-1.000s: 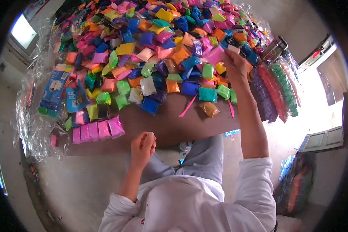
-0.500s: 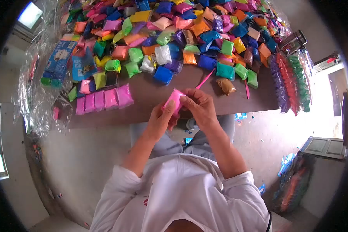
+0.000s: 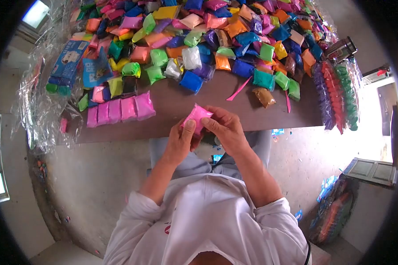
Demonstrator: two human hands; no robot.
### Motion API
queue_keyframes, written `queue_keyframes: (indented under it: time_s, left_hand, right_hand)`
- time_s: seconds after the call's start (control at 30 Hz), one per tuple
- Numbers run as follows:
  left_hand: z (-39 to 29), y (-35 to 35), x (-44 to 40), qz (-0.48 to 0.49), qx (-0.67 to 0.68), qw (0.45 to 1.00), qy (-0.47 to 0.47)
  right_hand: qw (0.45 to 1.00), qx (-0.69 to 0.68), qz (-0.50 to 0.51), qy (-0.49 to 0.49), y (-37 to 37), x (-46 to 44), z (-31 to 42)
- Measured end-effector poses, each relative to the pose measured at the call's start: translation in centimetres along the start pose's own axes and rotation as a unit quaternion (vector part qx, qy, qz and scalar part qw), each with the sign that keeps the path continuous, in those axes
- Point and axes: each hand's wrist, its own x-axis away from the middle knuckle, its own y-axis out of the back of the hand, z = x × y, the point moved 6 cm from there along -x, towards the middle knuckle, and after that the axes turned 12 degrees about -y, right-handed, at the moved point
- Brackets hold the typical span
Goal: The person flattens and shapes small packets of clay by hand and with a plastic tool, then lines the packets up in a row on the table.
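Between my two hands is a small pink packet [image 3: 199, 115], held just past the near edge of the table [image 3: 172, 121]. My left hand [image 3: 180, 139] grips its left lower side, thumb on top. My right hand [image 3: 225, 126] pinches the right side, its thumb pressed on the packet's face and its fingers partly hidden beneath. Left of my hands, several pink packets [image 3: 121, 109] lie side by side in a row. A pink plastic strip [image 3: 239, 89] and a brown packet [image 3: 264, 97] lie beyond my right hand.
A large heap of coloured packets [image 3: 208, 39] covers the far side of the table. Clear plastic wrap [image 3: 40, 92] and a blue printed bag [image 3: 68, 62] are at left. Long strips of purple, red and green packets [image 3: 334, 97] hang at the right edge.
The pink packet has tilted and shifted slightly left in my hands, showing more of its broad face. The view has shifted a little. Both hands keep their hold.
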Motion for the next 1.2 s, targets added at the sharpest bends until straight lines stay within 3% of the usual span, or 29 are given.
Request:
queue_keyframes:
  time_s: [0.23,0.3,0.57,0.63,0.73,0.8,0.93,1.2]
  left_hand:
    - [0.1,-0.1,0.7,0.015,0.052,0.999,-0.006]
    - [0.3,0.0,0.9,0.014,0.054,0.998,-0.005]
    - [0.1,-0.3,1.6,-0.004,0.016,1.000,0.001]
    - [0.2,-0.2,1.7,0.003,0.024,0.999,0.028]
    - [-0.7,-1.0,1.9,0.042,0.055,0.992,0.103]
    - [0.0,-0.9,2.0,0.044,0.071,0.988,0.129]
    - [0.9,-1.2,2.5,0.037,0.152,0.972,0.173]
    - [1.7,0.5,2.4,-0.031,0.174,0.971,0.158]
  right_hand:
    - [0.997,0.062,-0.034,0.013,0.4,-0.5,-1.3]
    - [0.998,-0.042,0.033,-0.012,-0.5,-0.3,-0.9]
    - [0.998,-0.042,0.020,-0.039,0.5,0.3,-1.6]
    - [0.999,-0.015,0.004,-0.049,0.8,0.3,-1.4]
    - [0.995,-0.055,0.076,0.017,0.1,0.5,0.4]
    - [0.990,0.080,0.109,0.049,-0.2,0.6,0.8]
    - [0.992,0.047,0.113,-0.041,0.9,0.2,-0.9]
    - [0.988,-0.041,0.108,0.098,3.0,0.4,-1.0]
